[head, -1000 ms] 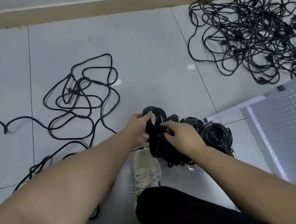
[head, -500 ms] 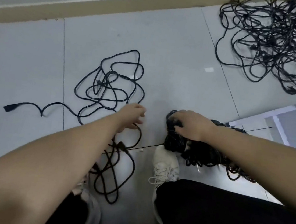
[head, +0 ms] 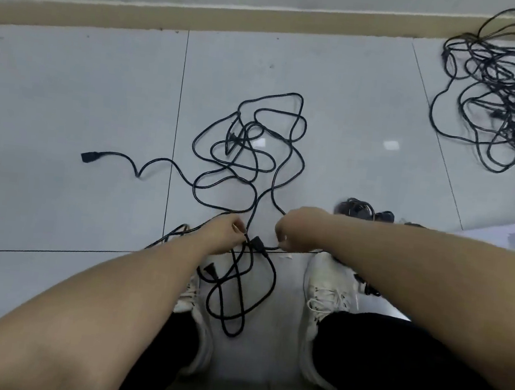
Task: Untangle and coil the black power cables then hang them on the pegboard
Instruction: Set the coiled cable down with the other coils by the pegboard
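Fingers of the left hand point(head: 226, 233) and the right hand point(head: 294, 227) are curled and pinch the loose black cable point(head: 247, 159) low over the floor, close to its plug point(head: 257, 242). White shoes point(head: 323, 297) stand on both sides of the cable loops. Coiled cables point(head: 361, 209) lie behind the right arm, partly hidden. A large tangled pile point(head: 511, 94) rests far right on grey tiles point(head: 69, 95), near the beige skirting point(head: 236, 18). The loose cable is thin and loops over itself many times.
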A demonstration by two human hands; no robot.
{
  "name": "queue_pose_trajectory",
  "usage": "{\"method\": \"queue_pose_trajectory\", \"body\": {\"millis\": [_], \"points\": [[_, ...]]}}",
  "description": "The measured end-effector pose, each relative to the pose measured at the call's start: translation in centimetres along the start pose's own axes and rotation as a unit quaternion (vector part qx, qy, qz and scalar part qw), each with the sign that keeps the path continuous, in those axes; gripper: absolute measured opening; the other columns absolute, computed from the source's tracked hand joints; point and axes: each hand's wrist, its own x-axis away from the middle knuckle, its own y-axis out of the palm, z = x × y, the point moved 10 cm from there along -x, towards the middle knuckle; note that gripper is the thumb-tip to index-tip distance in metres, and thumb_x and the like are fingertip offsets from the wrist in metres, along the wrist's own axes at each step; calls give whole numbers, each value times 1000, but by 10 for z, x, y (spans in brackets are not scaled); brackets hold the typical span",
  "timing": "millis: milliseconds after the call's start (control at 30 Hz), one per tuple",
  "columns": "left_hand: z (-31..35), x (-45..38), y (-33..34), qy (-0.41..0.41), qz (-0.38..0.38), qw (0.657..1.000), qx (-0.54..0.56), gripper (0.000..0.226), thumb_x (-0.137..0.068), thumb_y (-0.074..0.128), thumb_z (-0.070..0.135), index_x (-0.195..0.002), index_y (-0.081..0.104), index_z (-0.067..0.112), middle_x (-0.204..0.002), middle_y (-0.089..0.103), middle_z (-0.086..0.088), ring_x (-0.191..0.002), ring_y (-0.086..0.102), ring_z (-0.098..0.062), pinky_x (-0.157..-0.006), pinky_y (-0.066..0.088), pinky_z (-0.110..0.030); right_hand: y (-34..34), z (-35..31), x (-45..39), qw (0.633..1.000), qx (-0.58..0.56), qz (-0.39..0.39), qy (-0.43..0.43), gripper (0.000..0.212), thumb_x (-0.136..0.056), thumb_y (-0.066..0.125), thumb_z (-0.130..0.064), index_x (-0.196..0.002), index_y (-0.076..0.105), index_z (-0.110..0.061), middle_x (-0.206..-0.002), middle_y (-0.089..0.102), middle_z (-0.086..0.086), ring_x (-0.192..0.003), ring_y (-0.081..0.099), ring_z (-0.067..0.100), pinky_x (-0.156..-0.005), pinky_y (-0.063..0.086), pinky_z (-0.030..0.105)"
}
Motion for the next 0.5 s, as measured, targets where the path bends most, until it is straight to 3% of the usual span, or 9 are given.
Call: {"method": "queue_pose_trajectory", "body": {"millis": [100, 200, 267, 400, 467, 500], "points": [[8, -23, 16, 37, -9, 998, -51, 18, -96, 63, 22, -114, 62, 24, -115, 65, 2, -97, 62, -15, -87, 55, -34, 51, 6, -38, 992, -96, -22, 75, 41, -97, 54, -54, -106, 64, -15, -101, 65, 2, -89, 56, 25, -77, 50, 35], [10, -41, 28, 57, -17, 996, -73, 28, -97, 59, 14, -124, 62, 22, -120, 60, 3, -106, 60, -18, -88, 53, -33, 97, 14, -63, 980, -155, -48, 118, 50, -92, 57, -61, -116, 62, -18, -111, 65, 3, -99, 60, 25, -78, 48, 35], [10, -48, 34, 73, -19, 994, -80, 34, -98, 54, 9, -128, 61, 23, -129, 58, 1, -111, 58, -18, -86, 46, -27, 118, 14, -75, 973, -181, -62, 126, 49, -91, 61, -59, -118, 62, -18, -115, 64, 3, -105, 61, 25, -83, 51, 36], [5, -55, 48, 84, -50, 989, -114, 50, -97, 45, 1, -138, 55, 28, -143, 56, 0, -121, 55, -19, -89, 41, -27, 138, 3, -92, 959, -250, -42, 127, 24, -96, 57, -37, -107, 66, -17, -108, 66, 5, -105, 62, 27, -80, 49, 34], [6, -51, 56, 97, -82, 978, -166, 61, -94, 46, 0, -147, 46, 32, -150, 52, 1, -133, 49, -21, -103, 42, -34, 130, 0, -92, 942, -314, -1, 119, 26, -100, 51, -30, -119, 62, -16, -115, 67, 7, -109, 62, 29, -83, 49, 35], [10, -49, 57, 116, -86, 966, -215, 64, -93, 47, 3, -151, 41, 31, -152, 49, 2, -139, 45, -20, -114, 36, -37, 119, 0, -91, 933, -343, 24, 104, 28, -102, 49, -27, -125, 58, -15, -117, 69, 9, -111, 62, 30, -86, 49, 36]]}}
